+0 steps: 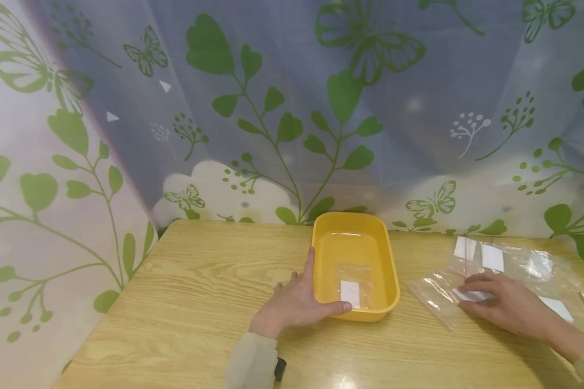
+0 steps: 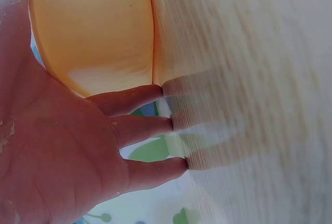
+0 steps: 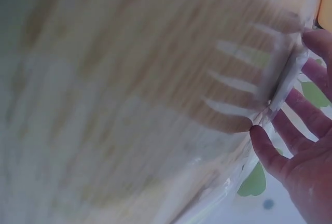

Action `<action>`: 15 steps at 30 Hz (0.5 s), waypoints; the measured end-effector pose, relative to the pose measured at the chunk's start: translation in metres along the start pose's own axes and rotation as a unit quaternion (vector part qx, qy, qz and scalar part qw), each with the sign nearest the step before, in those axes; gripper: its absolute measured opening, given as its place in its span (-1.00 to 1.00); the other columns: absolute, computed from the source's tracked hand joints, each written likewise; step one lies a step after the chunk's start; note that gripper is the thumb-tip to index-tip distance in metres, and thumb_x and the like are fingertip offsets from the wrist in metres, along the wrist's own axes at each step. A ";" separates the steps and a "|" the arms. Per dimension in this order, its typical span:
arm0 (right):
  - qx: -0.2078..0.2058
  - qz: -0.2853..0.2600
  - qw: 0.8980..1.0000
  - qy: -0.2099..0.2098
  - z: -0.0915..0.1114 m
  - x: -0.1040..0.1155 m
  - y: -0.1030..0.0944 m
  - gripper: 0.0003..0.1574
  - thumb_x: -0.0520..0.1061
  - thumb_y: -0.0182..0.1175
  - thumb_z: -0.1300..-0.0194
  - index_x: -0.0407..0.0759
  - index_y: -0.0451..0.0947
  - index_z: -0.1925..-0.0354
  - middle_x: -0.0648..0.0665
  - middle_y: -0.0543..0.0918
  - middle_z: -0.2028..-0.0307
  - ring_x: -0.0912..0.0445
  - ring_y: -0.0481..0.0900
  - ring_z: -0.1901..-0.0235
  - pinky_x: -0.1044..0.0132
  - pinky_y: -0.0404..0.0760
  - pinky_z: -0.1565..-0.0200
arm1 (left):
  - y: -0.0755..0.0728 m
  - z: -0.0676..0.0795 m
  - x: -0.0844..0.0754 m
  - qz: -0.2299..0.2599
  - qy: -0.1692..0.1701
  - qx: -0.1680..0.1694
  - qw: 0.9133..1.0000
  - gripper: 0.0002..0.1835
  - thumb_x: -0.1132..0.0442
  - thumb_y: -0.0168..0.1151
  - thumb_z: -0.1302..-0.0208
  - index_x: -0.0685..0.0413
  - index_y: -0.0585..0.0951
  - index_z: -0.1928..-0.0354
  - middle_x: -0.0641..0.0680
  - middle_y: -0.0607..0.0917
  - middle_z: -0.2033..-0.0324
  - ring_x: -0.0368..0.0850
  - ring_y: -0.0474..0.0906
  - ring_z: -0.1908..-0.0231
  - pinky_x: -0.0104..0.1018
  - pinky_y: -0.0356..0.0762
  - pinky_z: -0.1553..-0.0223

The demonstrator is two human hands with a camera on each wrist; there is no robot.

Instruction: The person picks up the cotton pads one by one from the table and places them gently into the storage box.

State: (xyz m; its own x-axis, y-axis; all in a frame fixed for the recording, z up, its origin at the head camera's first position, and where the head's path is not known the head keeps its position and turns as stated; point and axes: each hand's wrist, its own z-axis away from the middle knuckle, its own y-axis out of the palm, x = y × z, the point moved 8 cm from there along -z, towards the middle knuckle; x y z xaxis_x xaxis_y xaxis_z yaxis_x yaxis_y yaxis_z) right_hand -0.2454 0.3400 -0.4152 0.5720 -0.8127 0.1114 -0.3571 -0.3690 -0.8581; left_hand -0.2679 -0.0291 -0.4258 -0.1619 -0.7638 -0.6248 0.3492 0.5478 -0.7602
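Observation:
A yellow plastic bin [image 1: 391, 265] sits on the table, with a small clear zip bag [image 1: 362, 273] holding a white card inside it. My left hand [image 1: 297, 302] is spread around the bin's near left corner, thumb on the near rim. In the left wrist view, the straight fingers [image 2: 142, 125] reach down to the tabletop beside the bin. To the right, my right hand [image 1: 508, 305] touches a clear plastic bag [image 1: 435, 294] with a white card in it. Its fingers [image 3: 306, 110] are spread at the bag, tips low by the table in the right wrist view.
More clear bags [image 1: 521, 265] with white cards lie overlapped at the right of the wooden table [image 1: 199, 281]. A curtain [image 1: 282, 124] with green leaves and butterflies hangs along the table's back edge; another printed cloth [image 1: 53, 216] is at the left.

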 end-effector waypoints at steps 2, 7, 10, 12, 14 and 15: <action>-0.007 -0.007 1.000 -0.002 0.001 0.001 -0.001 -0.56 -0.13 0.67 0.25 0.06 0.82 0.28 -0.05 0.78 0.24 0.15 0.69 0.28 0.46 0.60 0.26 | 0.000 0.000 0.000 0.000 0.001 0.000 1.000 0.44 -0.57 0.28 -0.03 -0.25 -0.45 -0.63 0.21 0.25 -0.56 0.39 0.09 -0.55 0.48 -0.03 -0.48; -0.034 -0.021 0.999 -0.013 0.003 0.004 -0.004 -0.54 -0.20 0.67 0.33 0.11 0.80 0.34 -0.04 0.78 0.25 0.14 0.67 0.23 0.65 0.47 0.12 | 0.000 0.000 0.000 0.002 0.006 0.000 1.000 0.44 -0.56 0.29 -0.04 -0.23 -0.46 -0.63 0.20 0.26 -0.56 0.39 0.10 -0.54 0.50 -0.03 -0.47; -0.048 -0.026 0.998 -0.021 0.004 0.007 -0.006 -0.50 -0.25 0.66 0.36 0.12 0.79 0.35 -0.05 0.77 0.25 0.19 0.64 0.19 0.70 0.40 0.04 | 0.001 0.000 0.000 0.003 0.005 0.001 1.000 0.43 -0.56 0.29 -0.04 -0.25 -0.46 -0.63 0.20 0.26 -0.56 0.39 0.09 -0.55 0.50 -0.05 -0.47; -0.056 -0.028 0.998 -0.025 0.005 0.009 -0.008 -0.48 -0.29 0.64 0.37 0.11 0.79 0.34 -0.06 0.77 0.24 0.23 0.62 0.16 0.72 0.38 0.02 | 0.001 -0.001 0.000 0.001 0.002 0.002 1.000 0.43 -0.58 0.28 -0.03 -0.26 -0.46 -0.63 0.19 0.24 -0.57 0.38 0.08 -0.55 0.49 -0.06 -0.48; -0.064 -0.034 0.997 -0.026 0.004 0.011 -0.010 -0.48 -0.32 0.63 0.37 0.10 0.78 0.35 -0.06 0.76 0.24 0.30 0.60 0.13 0.74 0.37 0.01 | 0.000 -0.001 0.000 -0.001 0.002 0.001 1.000 0.43 -0.58 0.27 -0.03 -0.26 -0.46 -0.63 0.19 0.24 -0.57 0.38 0.08 -0.55 0.48 -0.05 -0.48; -0.068 -0.038 0.997 -0.027 0.004 0.012 -0.011 -0.47 -0.34 0.62 0.37 0.10 0.78 0.35 -0.05 0.76 0.24 0.35 0.59 0.12 0.74 0.38 0.03 | 0.000 -0.001 0.000 -0.001 0.001 0.001 1.000 0.43 -0.58 0.27 -0.03 -0.26 -0.46 -0.63 0.19 0.24 -0.57 0.38 0.08 -0.55 0.48 -0.05 -0.49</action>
State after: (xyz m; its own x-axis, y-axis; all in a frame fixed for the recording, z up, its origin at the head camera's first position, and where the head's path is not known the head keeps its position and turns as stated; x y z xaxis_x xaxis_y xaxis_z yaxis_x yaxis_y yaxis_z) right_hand -0.2319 0.3360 -0.4066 0.6384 -0.7561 0.1443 -0.4051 -0.4894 -0.7723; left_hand -0.2688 -0.0288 -0.4263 -0.1642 -0.7647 -0.6231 0.3508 0.5450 -0.7615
